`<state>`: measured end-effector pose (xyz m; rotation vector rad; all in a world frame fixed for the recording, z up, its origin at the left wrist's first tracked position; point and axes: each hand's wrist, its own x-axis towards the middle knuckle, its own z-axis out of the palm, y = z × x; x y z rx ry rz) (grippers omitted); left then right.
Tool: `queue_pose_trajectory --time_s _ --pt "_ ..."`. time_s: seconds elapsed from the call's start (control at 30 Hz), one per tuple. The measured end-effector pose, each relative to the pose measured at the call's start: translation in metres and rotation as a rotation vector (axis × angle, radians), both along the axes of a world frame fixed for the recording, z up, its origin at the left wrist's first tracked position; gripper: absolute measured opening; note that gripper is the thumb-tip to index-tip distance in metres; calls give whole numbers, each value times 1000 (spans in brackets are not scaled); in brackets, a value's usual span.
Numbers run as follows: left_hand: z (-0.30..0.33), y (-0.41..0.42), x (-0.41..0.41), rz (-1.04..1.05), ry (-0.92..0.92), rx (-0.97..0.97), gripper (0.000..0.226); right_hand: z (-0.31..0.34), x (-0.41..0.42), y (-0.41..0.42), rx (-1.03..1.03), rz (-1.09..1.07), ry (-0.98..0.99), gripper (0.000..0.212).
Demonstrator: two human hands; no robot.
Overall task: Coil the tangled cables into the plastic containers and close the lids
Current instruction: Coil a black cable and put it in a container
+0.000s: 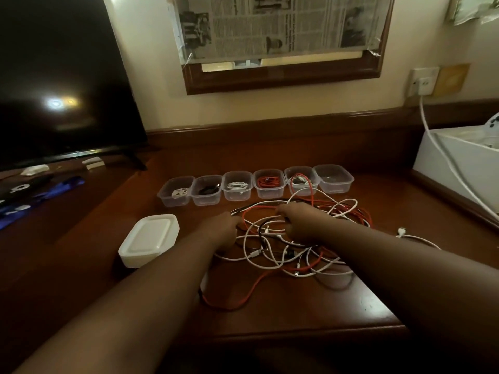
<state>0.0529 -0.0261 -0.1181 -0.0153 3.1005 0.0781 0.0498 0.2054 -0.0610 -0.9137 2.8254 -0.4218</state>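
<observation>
Between both hands (touching): cables

We note a dark television screen standing at the left of the wooden desk, with blue and black items lying before it. On the wall we record a wood-framed mirror covered with newspaper, and a wall socket whose white cord runs down across a white box at the right.

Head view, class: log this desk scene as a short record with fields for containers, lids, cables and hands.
containers: six clear tubs in a row; five hold cables, the rightmost one looks empty
lids: white stack, off the tubs
cables: tangled pile of white, red and black
left hand: gripping cables
right hand: gripping cables
</observation>
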Motion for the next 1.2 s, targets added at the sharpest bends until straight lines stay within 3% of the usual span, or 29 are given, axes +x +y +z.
queue_pose_trajectory --time_s 0.2,0.33,0.5,0.63,0.7,0.83,0.97,1.1,1.2 --pt "-1 -5 -14 36 44 30 15 -5 -2 12 -31 62 -102 30" --pt "9 -2 -21 85 349 394 11 -5 -4 17 -109 100 -250 6" --pt "44 7 -21 150 603 656 7 -5 -6 12 -74 127 -289 2" --pt "77 10 -26 186 810 688 6 -3 -8 11 -62 103 -271 14" --pt "96 15 -28 169 894 771 5 1 -8 12 -71 103 -171 27" --pt "132 27 -27 109 1012 891 3 14 -7 12 -349 -14 -83 32" --pt "163 45 -15 -69 1009 930 1 38 -4 7 -611 -141 40 37" --pt "187 72 5 -352 918 914 3 67 -7 -4 -612 -100 103 56" --pt "198 89 16 -409 786 1061 7 84 -8 -13 -709 -103 -57 56"
